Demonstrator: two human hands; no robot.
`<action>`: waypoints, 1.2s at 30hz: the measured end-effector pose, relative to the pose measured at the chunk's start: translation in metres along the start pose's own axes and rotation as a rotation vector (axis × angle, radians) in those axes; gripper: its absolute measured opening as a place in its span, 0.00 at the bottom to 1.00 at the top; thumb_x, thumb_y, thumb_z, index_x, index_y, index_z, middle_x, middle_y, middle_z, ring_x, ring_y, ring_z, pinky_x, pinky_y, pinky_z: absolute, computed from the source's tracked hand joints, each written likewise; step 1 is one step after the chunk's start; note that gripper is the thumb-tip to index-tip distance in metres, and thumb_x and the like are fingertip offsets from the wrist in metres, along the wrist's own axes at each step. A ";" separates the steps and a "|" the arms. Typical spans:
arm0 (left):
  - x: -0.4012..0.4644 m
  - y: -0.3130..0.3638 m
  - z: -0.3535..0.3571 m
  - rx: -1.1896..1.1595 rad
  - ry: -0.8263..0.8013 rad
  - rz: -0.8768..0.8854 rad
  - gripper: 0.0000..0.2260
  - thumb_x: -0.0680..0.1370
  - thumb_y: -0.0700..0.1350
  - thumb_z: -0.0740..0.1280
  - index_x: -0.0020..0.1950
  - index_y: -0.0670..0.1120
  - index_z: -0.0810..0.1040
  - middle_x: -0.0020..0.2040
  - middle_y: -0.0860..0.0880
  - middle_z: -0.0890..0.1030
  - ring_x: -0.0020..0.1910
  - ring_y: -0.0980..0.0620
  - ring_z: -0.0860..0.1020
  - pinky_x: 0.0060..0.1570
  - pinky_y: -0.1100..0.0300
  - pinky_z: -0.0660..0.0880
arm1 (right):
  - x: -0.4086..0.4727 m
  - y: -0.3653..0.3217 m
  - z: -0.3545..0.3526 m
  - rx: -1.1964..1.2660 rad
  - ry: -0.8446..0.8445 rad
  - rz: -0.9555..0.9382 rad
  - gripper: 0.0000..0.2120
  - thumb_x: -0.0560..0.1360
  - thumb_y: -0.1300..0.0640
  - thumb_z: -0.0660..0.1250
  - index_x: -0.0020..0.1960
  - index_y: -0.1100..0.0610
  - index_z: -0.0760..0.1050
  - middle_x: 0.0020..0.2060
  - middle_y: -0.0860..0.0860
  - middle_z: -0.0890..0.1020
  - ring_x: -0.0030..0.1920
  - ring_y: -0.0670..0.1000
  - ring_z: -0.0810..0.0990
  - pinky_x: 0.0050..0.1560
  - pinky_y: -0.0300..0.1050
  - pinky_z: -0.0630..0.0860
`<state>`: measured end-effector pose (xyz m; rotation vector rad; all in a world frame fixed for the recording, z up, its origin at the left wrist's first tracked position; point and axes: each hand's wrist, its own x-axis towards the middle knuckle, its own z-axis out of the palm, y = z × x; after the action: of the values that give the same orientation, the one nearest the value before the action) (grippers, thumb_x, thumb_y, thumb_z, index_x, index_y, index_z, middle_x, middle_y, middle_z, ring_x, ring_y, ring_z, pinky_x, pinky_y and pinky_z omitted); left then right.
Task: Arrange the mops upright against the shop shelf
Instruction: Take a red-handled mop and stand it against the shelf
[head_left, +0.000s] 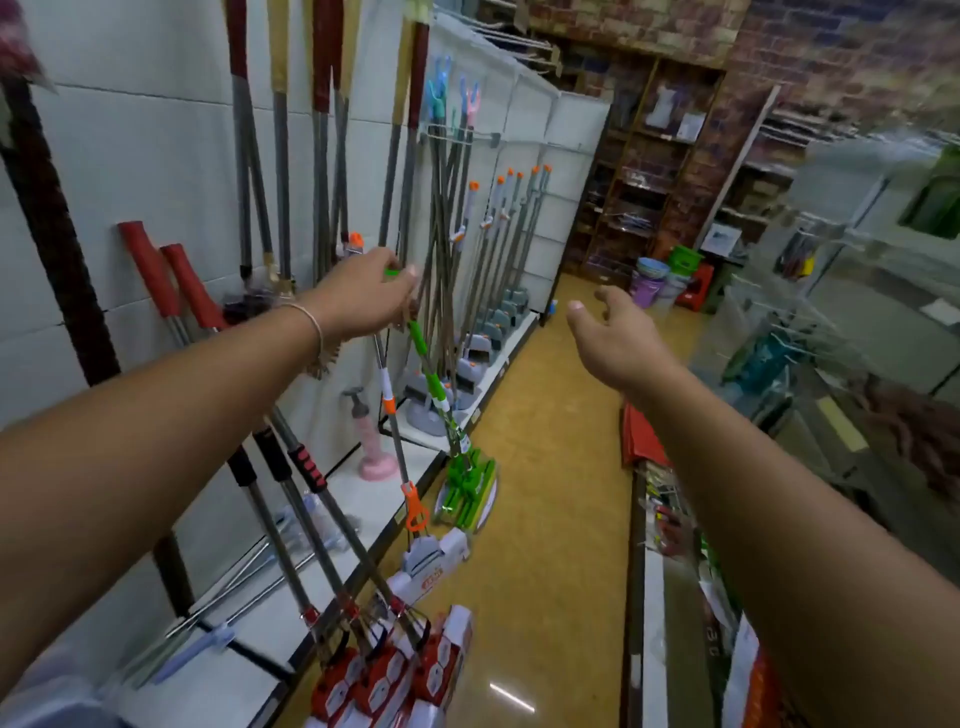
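Forearms fill foreground, both reaching forward. Left hand (371, 293) grips top of green-handled mop (427, 374); steel shaft slopes down to green flat head (465, 491) resting on floor (561, 467) just beside shelf base (363, 488). Mop tilted, leaning toward shelf, not yet upright. Right hand (613, 332) held out over aisle, fingers loosely spread, holding nothing. Orange-collared mop (402, 467) alongside, also slanted. Red-packaged mops (363, 670) nearer, leaning on shelf edge. Judgement: task part done; further row (498, 249) stands neat, near ones still need straightening.
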<state>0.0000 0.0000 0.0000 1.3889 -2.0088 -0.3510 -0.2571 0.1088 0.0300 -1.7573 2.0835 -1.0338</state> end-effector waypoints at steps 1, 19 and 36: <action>0.008 -0.006 -0.006 0.000 0.015 -0.022 0.19 0.81 0.58 0.54 0.58 0.44 0.74 0.52 0.42 0.79 0.48 0.44 0.76 0.44 0.54 0.70 | 0.013 -0.005 0.008 0.020 -0.012 0.000 0.28 0.82 0.45 0.57 0.78 0.56 0.58 0.74 0.57 0.67 0.72 0.57 0.68 0.66 0.52 0.70; 0.092 -0.160 -0.022 0.170 0.259 -0.461 0.18 0.82 0.54 0.55 0.55 0.41 0.76 0.52 0.40 0.79 0.51 0.40 0.75 0.46 0.54 0.68 | 0.203 -0.028 0.189 0.074 -0.333 -0.169 0.25 0.81 0.45 0.60 0.72 0.58 0.67 0.65 0.56 0.77 0.64 0.58 0.75 0.65 0.57 0.73; 0.042 -0.209 0.009 0.143 0.377 -0.939 0.16 0.83 0.52 0.55 0.51 0.41 0.74 0.39 0.47 0.75 0.39 0.49 0.73 0.41 0.56 0.68 | 0.251 -0.044 0.348 0.192 -0.893 -0.417 0.19 0.80 0.50 0.64 0.66 0.58 0.74 0.55 0.52 0.80 0.57 0.53 0.78 0.53 0.40 0.70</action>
<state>0.1374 -0.1228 -0.1084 2.2369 -0.9962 -0.3065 -0.0852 -0.2531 -0.1290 -2.0544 1.0736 -0.3572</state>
